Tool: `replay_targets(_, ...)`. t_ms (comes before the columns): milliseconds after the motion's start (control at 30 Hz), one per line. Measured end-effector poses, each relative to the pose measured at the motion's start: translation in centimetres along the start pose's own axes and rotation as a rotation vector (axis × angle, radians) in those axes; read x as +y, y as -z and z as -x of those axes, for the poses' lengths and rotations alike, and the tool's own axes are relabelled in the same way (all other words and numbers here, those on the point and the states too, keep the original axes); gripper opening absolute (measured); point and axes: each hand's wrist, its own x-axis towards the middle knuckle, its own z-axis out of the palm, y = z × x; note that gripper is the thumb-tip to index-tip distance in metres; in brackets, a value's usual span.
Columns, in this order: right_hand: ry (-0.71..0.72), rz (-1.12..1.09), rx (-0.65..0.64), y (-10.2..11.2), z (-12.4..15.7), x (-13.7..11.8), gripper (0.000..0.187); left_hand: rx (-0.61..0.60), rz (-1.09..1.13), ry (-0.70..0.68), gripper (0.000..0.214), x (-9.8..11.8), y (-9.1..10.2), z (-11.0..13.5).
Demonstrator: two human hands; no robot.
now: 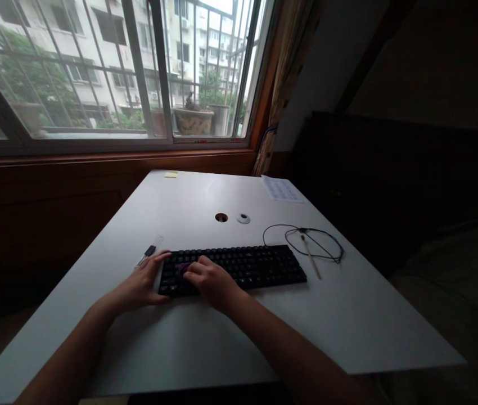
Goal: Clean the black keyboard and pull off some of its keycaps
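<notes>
Left hand (148, 279), in the head view, holds the left end of a long black plastic keyboard (260, 265) between spread thumb and fingers; the keyboard lies on a white table (188, 349). The right hand (213, 281) pinches a crumpled dark purple cloth (183, 269) against its left-side keys. Right of the keyboard lie a thin black looped cable (302, 230) and a slim pale dark-tipped stick (312, 261).

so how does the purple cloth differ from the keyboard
The keyboard is black, while the cloth is purple. The keyboard is long and flat; the cloth is bunched and much smaller in view. The keyboard lies on the table, its left end touched by the left hand; the cloth is on the keyboard, in the right hand. Both look dark.
</notes>
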Motion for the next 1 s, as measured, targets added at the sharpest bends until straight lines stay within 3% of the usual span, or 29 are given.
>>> replay_targets(233, -0.064, -0.001, 0.083, 2.1, 5.8, 3.1, 0.025, -0.009, 0.047, -0.001, 0.111, -0.1, 0.1, 0.0)
replay_targets(700, -0.363, 0.114, 0.201, 7.5, 17.7, 8.0, 0.048, -0.033, 0.032, 0.013, 0.108, -0.2, 0.2, 0.1)
replay_targets(833, -0.376, 0.094, 0.338, 7.6, 16.7, 6.6, 0.042, -0.036, 0.039, 0.007, 0.107, -0.2, 0.2, 0.1)
replay_targets(1000, -0.212, -0.003, 0.474, 5.0, 10.9, 3.5, 0.035, -0.034, 0.04, 0.005, 0.106, -0.3, 0.2, 0.1)
